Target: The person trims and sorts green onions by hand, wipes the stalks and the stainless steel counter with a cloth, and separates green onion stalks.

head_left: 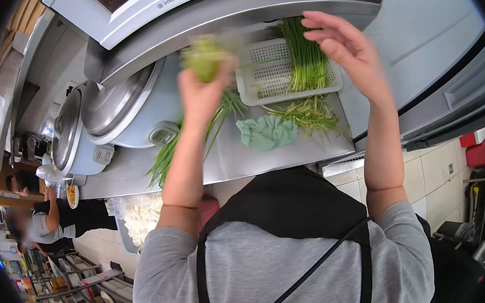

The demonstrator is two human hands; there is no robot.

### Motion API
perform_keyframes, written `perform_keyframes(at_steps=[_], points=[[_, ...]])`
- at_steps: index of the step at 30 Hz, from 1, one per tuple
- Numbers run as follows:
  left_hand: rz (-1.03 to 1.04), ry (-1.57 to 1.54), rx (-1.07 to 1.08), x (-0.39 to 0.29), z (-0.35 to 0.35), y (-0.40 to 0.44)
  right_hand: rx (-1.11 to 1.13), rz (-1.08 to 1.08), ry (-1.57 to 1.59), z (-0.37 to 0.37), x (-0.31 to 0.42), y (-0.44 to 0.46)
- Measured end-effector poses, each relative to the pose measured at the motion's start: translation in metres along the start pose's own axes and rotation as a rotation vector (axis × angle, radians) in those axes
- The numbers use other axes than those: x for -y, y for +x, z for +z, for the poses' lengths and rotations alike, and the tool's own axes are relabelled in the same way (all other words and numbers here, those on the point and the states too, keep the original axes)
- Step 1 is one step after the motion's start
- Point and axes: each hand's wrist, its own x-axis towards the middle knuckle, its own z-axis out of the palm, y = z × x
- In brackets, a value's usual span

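My left hand (200,94) is raised over the steel counter, its fingers around a rounded green thing (204,58) smeared by motion; I cannot make out its kind. A pale blur lies just right of it. Fingers apart and holding nothing, my right hand (343,44) hovers by a bundle of long green chives (305,59). That bundle stands along the right side of a white perforated basket (249,96). More long green stalks (168,158) lie under and beside my left forearm. In front of the basket are a crumpled green cloth (267,132) and a heap of yellowish-green trimmings (308,114).
Two large lidded cookers (120,101) stand on the left of the steel counter (238,166). A steel shelf (231,25) with a white appliance (155,9) runs along the back. Below left sits a tub of white pieces (141,218). Another person (58,216) stands far left.
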Motion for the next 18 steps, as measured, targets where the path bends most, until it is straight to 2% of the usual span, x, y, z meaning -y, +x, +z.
perform_keyframes(at_steps=[2, 4, 6, 7, 8, 10, 12, 13, 14, 16, 18], points=[[0.038, -0.098, -0.138, -0.033, -0.037, -0.008, -0.005, 0.224, 0.175, -0.005, -0.014, -0.009], [0.117, -0.183, -0.246, -0.054, -0.082, -0.02, 0.077, 0.292, 0.117, -0.003, -0.045, -0.023], [0.187, -0.352, -0.107, -0.064, -0.133, -0.03, 0.213, 0.437, -0.058, 0.008, -0.074, -0.039], [0.236, -0.322, -0.049, -0.069, -0.149, -0.038, 0.227, 0.435, -0.047, 0.016, -0.084, -0.045], [0.183, -0.239, -0.072, -0.071, -0.159, -0.046, 0.281, 0.471, -0.09, 0.025, -0.094, -0.052], [-0.116, -0.061, -0.174, -0.056, -0.158, -0.057, 0.385, 0.5, -0.109, 0.047, -0.116, -0.071], [-0.353, 0.212, -0.126, -0.019, -0.128, -0.062, 0.524, 0.432, -0.135, 0.085, -0.153, -0.099], [-0.485, 0.252, 0.038, 0.002, -0.114, -0.064, 0.606, 0.369, -0.183, 0.1, -0.169, -0.111], [-0.574, 0.225, 0.098, 0.029, -0.103, -0.069, 0.607, 0.363, -0.181, 0.106, -0.168, -0.116], [-0.626, -0.027, 0.114, 0.061, -0.087, -0.087, 0.619, 0.521, -0.434, 0.115, -0.164, -0.125], [-0.631, -0.063, 0.121, 0.063, -0.086, -0.096, 0.363, 0.556, -0.612, 0.094, -0.178, -0.13]])
